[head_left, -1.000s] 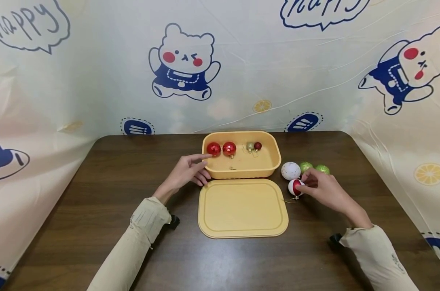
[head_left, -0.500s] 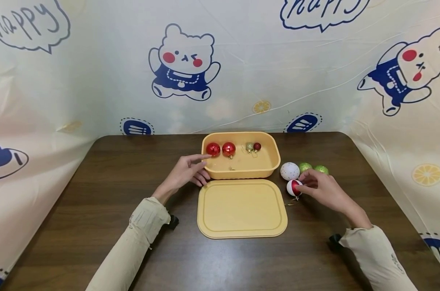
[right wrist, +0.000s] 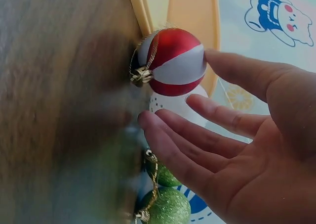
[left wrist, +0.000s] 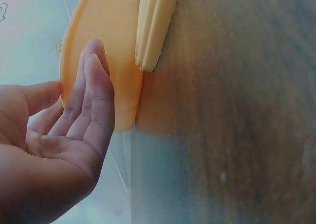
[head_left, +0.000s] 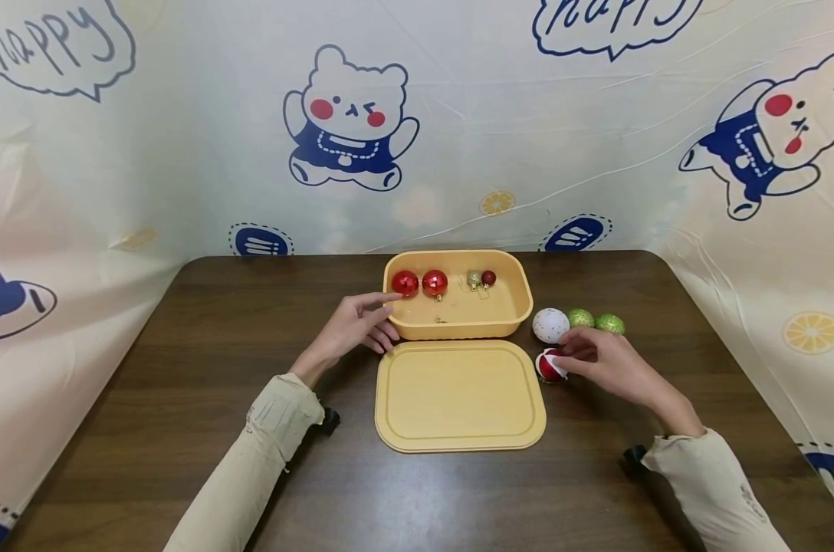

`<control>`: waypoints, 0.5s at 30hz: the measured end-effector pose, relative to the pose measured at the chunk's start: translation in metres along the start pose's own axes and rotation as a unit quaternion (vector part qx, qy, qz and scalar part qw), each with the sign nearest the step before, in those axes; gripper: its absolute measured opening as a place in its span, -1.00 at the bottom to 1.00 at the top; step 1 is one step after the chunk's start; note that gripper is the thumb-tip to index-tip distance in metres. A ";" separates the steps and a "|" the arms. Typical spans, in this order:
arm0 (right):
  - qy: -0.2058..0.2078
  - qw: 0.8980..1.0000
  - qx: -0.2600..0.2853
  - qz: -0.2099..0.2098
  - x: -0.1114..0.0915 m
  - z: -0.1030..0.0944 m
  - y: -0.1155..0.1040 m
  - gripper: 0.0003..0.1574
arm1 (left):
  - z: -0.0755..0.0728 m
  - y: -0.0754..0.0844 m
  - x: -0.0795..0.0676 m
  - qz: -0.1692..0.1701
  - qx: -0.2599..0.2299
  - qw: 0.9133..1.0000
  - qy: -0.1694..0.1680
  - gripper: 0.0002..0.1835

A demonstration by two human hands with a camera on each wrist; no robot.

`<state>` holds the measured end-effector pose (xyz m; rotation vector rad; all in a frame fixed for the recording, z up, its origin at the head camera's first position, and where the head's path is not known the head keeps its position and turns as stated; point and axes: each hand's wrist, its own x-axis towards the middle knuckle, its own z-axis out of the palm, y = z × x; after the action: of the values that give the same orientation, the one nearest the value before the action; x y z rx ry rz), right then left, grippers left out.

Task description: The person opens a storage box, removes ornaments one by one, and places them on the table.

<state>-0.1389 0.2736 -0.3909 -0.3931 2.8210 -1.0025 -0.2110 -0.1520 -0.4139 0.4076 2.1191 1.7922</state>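
Note:
My left hand [head_left: 353,326] is at the left end of a yellow plastic box [head_left: 458,330], its fingers fairly straight and touching the wall and rim. Two shiny red Christmas balls [head_left: 434,282] and two small ones, pale green [head_left: 474,278] and dark red [head_left: 488,278], lie in the box. On the right, my right hand [head_left: 617,362] has its thumb against a red and white striped Christmas ball [right wrist: 180,68] with a gold loop. The index fingertip is close below the ball, and the other fingers extend loosely. That ball rests on the table by the lid's corner.
The flat yellow lid [head_left: 461,397] lies in front of the box. A speckled white ball [head_left: 549,326] and two glittery green balls [head_left: 609,323] sit on the table right of the box. A printed cloth [head_left: 458,153] hangs behind the brown table [head_left: 251,307].
The striped ball has turned and shifted slightly left and nearer, its cap no longer showing in the head view. My right hand moved slightly with it. The left hand holds its place.

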 end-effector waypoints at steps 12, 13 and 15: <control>0.018 1.000 -0.014 0.001 -0.003 -0.008 0.001 -0.69 | 0.001 0.001 0.001 -0.008 0.004 1.000 0.004 -0.56; 0.021 1.000 -0.018 0.006 -0.004 -0.009 0.002 -0.69 | 0.001 0.002 0.001 -0.009 0.004 1.000 0.005 -0.56; 0.024 0.999 -0.025 0.015 -0.003 -0.011 0.003 -0.67 | 0.000 0.001 0.001 -0.010 0.005 1.000 0.005 -0.56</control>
<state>-0.1383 0.2829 -0.3841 -0.3352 2.8905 -0.9514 -0.2117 -0.1512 -0.4131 0.3776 2.1319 1.7773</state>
